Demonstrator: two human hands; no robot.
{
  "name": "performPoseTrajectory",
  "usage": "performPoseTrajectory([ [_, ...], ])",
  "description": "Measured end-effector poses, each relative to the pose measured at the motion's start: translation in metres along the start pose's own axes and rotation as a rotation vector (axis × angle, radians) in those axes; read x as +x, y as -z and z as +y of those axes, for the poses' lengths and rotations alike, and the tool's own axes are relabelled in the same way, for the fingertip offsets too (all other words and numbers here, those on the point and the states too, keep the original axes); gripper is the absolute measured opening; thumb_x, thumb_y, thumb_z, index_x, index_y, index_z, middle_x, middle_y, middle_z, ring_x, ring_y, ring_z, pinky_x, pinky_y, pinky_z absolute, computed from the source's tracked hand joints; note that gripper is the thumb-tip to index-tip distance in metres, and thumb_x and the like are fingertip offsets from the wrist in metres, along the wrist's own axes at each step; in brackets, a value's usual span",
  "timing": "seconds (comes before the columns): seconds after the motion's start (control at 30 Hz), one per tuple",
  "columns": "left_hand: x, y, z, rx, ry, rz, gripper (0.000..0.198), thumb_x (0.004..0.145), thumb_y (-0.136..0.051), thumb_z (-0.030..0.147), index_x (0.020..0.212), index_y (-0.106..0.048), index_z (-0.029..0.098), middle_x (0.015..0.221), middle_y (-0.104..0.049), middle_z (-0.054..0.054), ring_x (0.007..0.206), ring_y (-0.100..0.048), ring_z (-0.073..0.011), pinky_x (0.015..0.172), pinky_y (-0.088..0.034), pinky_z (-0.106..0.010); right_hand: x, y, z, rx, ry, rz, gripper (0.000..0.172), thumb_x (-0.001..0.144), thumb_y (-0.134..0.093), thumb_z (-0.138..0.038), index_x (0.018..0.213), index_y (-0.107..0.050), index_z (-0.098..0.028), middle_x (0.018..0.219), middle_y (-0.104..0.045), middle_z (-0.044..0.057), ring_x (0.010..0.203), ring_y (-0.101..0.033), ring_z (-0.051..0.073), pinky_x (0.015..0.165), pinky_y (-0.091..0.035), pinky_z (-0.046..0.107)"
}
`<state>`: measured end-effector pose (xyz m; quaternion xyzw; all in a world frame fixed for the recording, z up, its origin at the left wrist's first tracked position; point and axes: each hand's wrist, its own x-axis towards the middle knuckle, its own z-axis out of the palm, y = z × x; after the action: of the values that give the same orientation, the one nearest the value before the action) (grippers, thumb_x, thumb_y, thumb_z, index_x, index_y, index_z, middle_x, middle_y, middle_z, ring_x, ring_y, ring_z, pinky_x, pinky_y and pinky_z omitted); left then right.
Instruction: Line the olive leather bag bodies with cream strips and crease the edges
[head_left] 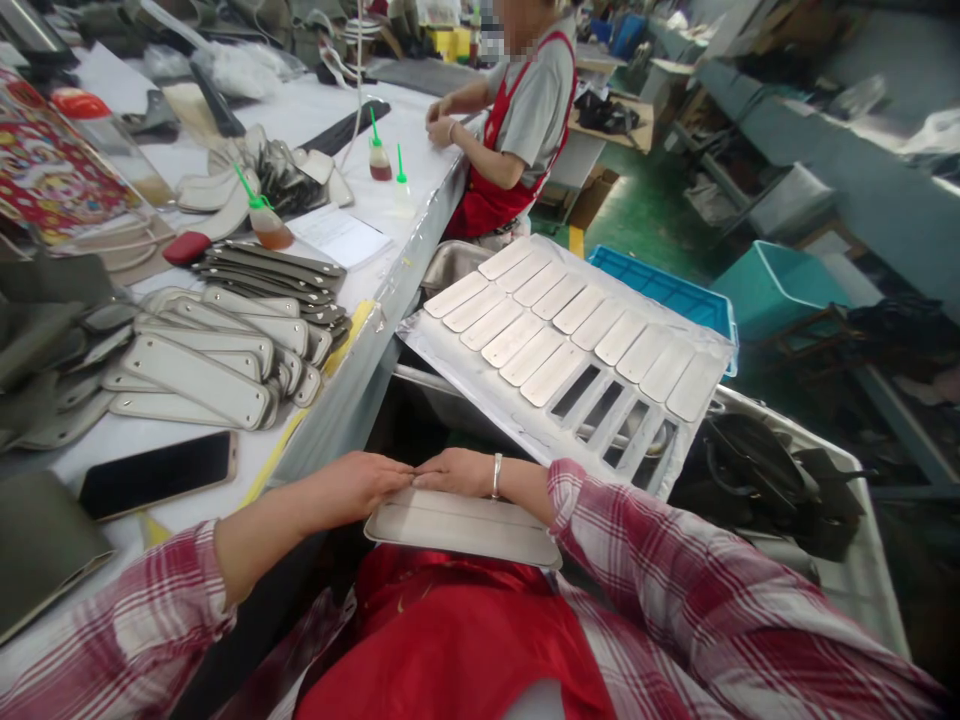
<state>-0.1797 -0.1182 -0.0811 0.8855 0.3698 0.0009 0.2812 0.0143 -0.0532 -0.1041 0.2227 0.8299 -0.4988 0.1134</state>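
Cream panel [469, 527] sits in the closed grip of left hand [375, 482] and right hand [456, 472] — palms down, touching.

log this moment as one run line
left fingers: at far edge of panel | right fingers: same edge | board: strips in rows | phone: on table

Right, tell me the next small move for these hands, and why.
Probably slide the right hand rightward along the far edge of the strip. It and the left hand meet near the left part of that edge, while the right part seems to have no fingers on it.
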Motion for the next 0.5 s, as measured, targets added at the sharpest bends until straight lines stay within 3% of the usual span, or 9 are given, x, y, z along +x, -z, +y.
performPoseTrajectory([
  [0.17,0.000,-0.007,0.008,0.095,0.033,0.003,0.036,0.083,-0.043,0.011,0.116,-0.058,0.014,0.119,-0.059,-0.011,0.106,-0.057,-0.0219,0.093,-0.044,-0.033,-0.012,0.001,0.008,0.010,0.024,0.002,0.040,0.089,-0.039,-0.039,0.117,-0.058,-0.017,0.115,-0.061,0.007,0.100,-0.057,0.018,0.085,-0.041,0.024],
  [0.37,-0.001,-0.013,0.021,0.229,0.043,0.015,0.042,0.081,-0.044,0.006,0.121,-0.053,0.011,0.125,-0.054,-0.013,0.112,-0.052,-0.0227,0.096,-0.042,-0.035,-0.085,0.006,0.043,0.040,0.025,-0.026,0.038,0.088,-0.040,-0.037,0.112,-0.062,-0.017,0.098,-0.067,0.005,0.082,-0.060,0.016,0.073,-0.043,0.024],
  [0.5,0.001,-0.010,0.032,0.339,0.042,0.042,0.035,0.082,-0.044,0.012,0.115,-0.057,0.012,0.118,-0.058,-0.013,0.105,-0.055,-0.0228,0.092,-0.044,-0.036,-0.110,0.005,0.051,0.075,-0.081,0.060,0.036,0.084,-0.046,-0.041,0.099,-0.068,-0.017,0.089,-0.068,0.001,0.076,-0.060,0.015,0.069,-0.044,0.022],
])
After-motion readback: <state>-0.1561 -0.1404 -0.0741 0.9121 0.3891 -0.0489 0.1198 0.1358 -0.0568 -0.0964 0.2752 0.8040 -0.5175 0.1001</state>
